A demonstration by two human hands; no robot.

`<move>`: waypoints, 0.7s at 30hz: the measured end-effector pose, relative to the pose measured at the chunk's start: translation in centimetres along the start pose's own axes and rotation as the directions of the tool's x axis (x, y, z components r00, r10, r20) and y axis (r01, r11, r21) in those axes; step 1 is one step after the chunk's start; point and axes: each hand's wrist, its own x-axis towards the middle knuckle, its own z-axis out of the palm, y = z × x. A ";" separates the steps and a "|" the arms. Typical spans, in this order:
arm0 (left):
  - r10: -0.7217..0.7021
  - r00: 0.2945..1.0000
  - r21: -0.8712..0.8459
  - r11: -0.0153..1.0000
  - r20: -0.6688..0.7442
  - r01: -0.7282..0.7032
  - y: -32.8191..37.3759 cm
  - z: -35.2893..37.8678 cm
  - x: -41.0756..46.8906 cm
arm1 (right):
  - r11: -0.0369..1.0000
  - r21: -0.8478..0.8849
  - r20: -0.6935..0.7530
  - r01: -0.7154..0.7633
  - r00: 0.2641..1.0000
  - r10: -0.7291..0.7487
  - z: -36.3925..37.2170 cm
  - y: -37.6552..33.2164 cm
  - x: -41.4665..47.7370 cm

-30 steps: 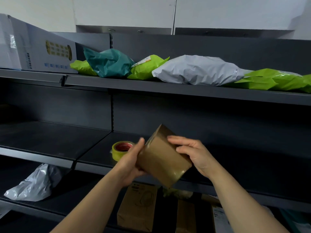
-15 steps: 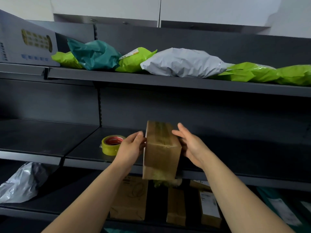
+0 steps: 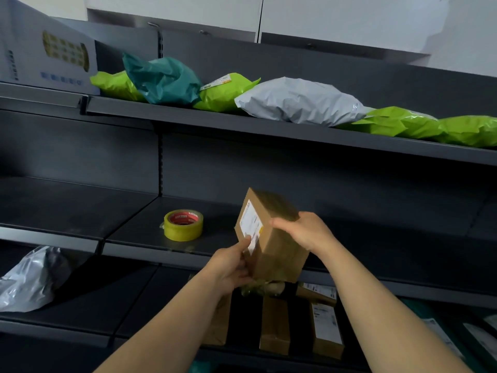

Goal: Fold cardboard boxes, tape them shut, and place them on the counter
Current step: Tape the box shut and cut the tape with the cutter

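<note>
Two hands hold one small cardboard box (image 3: 279,246) in the air at lower centre of the frame, in front of the middle shelf (image 3: 129,238) and clear of its edge. Box closed and tilted, far end higher and leaning toward the left. White shipping label (image 3: 251,224) on its left-facing side.

Left hand (image 3: 228,267) grips the near lower corner: thumb pressed on the label's lower edge, other fingers curled beneath the box, mostly hidden. Right hand (image 3: 305,232) grips the box from the right, fingers held together and curled over its upper edge.

Yellow tape roll (image 3: 183,225), red core, lies flat on the middle shelf, left of the box and apart from it.

Top shelf (image 3: 242,125) carries a row of mailer bags: teal mailer (image 3: 161,79), grey mailer (image 3: 298,103), lime-green mailers (image 3: 430,127) among and beyond them. White carton (image 3: 45,55) at upper left. Crumpled silver bag (image 3: 29,281) at lower left. Below the hands, several brown cardboard parcels (image 3: 274,324) stand on end on the lower shelf, some labelled
</note>
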 end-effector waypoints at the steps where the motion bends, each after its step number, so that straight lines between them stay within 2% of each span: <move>1: 0.040 0.999 0.002 0.999 -0.034 -0.040 0.1 -0.1 -0.1 | 0.990 0.137 0.028 -0.015 1.000 0.011 -0.4 0.7 0.0; 2: 0.085 0.994 0.016 0.996 -0.066 -0.084 0.2 -0.3 -0.1 | 0.964 0.261 0.067 -0.049 0.997 0.032 -0.7 1.5 -0.1; 4: 0.147 0.985 0.019 0.989 -0.093 -0.146 0.4 -1.0 0.1 | 0.909 0.401 0.130 -0.110 0.990 0.062 -0.7 3.3 -0.3; 8: 0.207 0.972 0.025 0.978 -0.110 -0.205 0.5 -2.0 0.4 | 0.838 0.528 0.173 -0.141 0.983 0.056 0.7 5.4 0.0; 11: 0.216 0.972 0.096 0.973 -0.088 -0.208 0.2 -2.0 0.5 | 0.766 0.619 0.180 -0.174 0.981 0.078 1.1 5.9 0.2; 13: 0.178 0.983 0.142 0.975 -0.052 -0.169 0.1 -2.1 0.6 | 0.740 0.640 0.209 -0.207 0.974 0.091 1.2 6.1 0.2; 16: 0.118 0.992 0.108 0.987 0.045 -0.122 -0.2 -2.2 1.0 | 0.735 0.631 0.240 -0.249 0.963 0.120 1.4 6.4 0.0; 21: 0.133 0.986 0.019 0.991 0.103 -0.135 0.9 -2.3 1.6 | 0.676 0.707 0.155 -0.205 0.979 0.134 0.0 7.2 -0.3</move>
